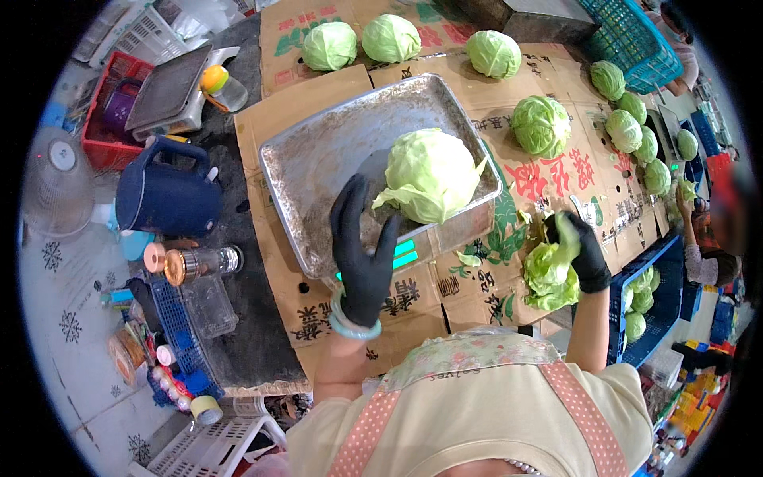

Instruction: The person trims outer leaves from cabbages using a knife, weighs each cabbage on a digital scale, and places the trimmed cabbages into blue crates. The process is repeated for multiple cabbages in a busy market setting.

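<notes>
A pale green cabbage point(430, 173) with loose outer leaves sits at the right front of a metal tray point(316, 197) on a digital scale with a lit display. Over the tray's front edge, my left hand point(365, 250), in a black glove, has its fingers apart and empty, just left of the cabbage. At the table's front edge on the right, my right hand point(581, 250), also gloved in black, grips a cabbage leaf point(567, 234) above a heap of torn leaves point(548, 277). Part of its fingers is hidden by the leaf.
Several cabbages point(541, 126) stand behind and right of the tray on flattened cardboard point(417, 304). A blue crate point(620, 325) with cabbages is at my right, a teal crate point(641, 45) at the back right. A kettle point(170, 191) and bottles stand left. Another person's hand point(684, 200) holds something green, far right.
</notes>
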A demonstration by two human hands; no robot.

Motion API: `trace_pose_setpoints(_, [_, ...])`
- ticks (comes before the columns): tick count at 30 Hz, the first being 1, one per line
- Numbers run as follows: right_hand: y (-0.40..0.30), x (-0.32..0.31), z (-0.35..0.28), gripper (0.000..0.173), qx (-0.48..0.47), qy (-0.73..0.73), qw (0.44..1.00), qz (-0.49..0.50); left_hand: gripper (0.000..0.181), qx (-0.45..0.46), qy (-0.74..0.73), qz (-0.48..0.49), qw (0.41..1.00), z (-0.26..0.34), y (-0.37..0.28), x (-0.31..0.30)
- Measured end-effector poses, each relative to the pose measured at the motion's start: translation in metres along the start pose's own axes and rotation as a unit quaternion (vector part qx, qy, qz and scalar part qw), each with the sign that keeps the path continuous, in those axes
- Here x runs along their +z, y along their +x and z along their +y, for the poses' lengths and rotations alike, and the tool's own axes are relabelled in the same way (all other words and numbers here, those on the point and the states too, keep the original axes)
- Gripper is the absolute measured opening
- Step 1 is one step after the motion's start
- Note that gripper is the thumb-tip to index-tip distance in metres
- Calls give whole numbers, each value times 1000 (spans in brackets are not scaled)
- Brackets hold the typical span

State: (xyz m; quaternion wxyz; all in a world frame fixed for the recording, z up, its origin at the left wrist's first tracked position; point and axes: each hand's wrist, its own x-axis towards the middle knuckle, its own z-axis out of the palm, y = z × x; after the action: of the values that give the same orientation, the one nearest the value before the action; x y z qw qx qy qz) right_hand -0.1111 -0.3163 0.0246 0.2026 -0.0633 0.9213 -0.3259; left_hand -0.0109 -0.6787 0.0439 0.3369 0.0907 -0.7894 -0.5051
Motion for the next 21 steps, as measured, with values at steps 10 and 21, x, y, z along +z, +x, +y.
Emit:
trace_pose_setpoints(10, [-24, 19, -40, 27, -163, 144, 975, 38, 15, -48, -315, -127, 939, 39, -3, -33])
trace_pose_setpoints(21, [45, 49, -150, 56, -454, 120, 878, 93, 58, 57, 21, -112, 992, 27, -23, 1])
